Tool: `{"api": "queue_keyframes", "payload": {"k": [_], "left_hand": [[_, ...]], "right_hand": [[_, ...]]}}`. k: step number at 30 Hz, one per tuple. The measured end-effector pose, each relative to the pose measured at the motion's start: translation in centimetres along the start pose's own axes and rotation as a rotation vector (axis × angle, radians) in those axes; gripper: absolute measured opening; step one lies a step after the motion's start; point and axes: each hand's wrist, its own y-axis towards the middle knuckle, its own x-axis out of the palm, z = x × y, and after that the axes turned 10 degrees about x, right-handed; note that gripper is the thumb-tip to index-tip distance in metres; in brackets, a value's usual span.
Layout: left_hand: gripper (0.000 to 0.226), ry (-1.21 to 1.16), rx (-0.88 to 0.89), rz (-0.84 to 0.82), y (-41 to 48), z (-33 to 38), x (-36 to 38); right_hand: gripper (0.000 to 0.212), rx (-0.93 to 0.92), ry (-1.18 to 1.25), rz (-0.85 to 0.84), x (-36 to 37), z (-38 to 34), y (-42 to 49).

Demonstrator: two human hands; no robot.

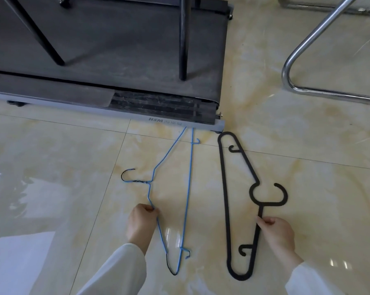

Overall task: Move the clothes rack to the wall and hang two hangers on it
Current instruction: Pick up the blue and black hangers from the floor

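Glossy cream tile floor with yellow veining and thin grout lines. Landmark: treadmill lying flat across the upper left, dark belt, grey end rail. Rail reads "HSM" in grey letters, followed by a few characters too faint to read.

Two black legs stand on the treadmill belt; what they belong to is cut off at the top. Right of the treadmill, well apart: bent chrome tube frame on the floor, possibly the clothes rack's base, cannot tell.

Just in front of the treadmill's rail, two hangers lie flat on the tiles, side by side, not touching.
- Blue wire hanger: far tip reaches the rail, hook points left, coating worn to black at hook and near end.
- Black plastic hanger: right of the blue one, far end just beside the treadmill's corner, hook points right.

Left hand, white sleeve, fingers pinched around the blue hanger's sloped wire. Right hand, white sleeve, fingers closed on the black hanger's upper arm just below the hook.
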Motion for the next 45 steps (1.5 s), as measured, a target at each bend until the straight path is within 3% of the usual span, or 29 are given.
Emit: {"api": "queue_keyframes", "payload": {"k": [5,11,13,19,23,27,35,45], "left_hand": [[0.006,-0.072,-0.013,-0.012,-0.3,0.5,-0.2],[0.013,-0.255,0.101,-0.184,-2.7,1.9,-0.8],[0.021,-0.328,0.142,-0.234,-3.8,2.8,-1.4],[0.015,-0.422,0.226,-0.352,-8.3,7.3,-4.5],[0.032,-0.409,0.286,-0.383,-11.9,10.6,-6.7],[0.027,-0.358,0.286,-0.420,-15.9,12.4,-9.3],[0.023,-0.418,0.148,-0.345,-25.9,17.1,-18.8],[0.024,-0.599,0.156,-0.199,-39.5,26.1,-31.3]], "right_hand": [[0.018,0.026,0.041,-0.142,-1.0,-0.5,0.0],[0.019,-0.003,0.078,-0.325,-2.3,-1.4,-1.8],[0.017,-0.051,0.093,-0.343,-2.9,-2.1,-2.5],[0.010,-0.148,0.134,-0.350,-5.6,-5.3,-5.3],[0.005,-0.156,0.148,-0.360,-7.9,-7.4,-9.1],[0.004,-0.151,0.188,-0.398,-11.0,-9.2,-14.0],[0.004,-0.102,0.266,-0.582,-19.7,-15.0,-27.5],[0.010,-0.263,0.086,-0.781,-31.4,-23.3,-42.5]]}}
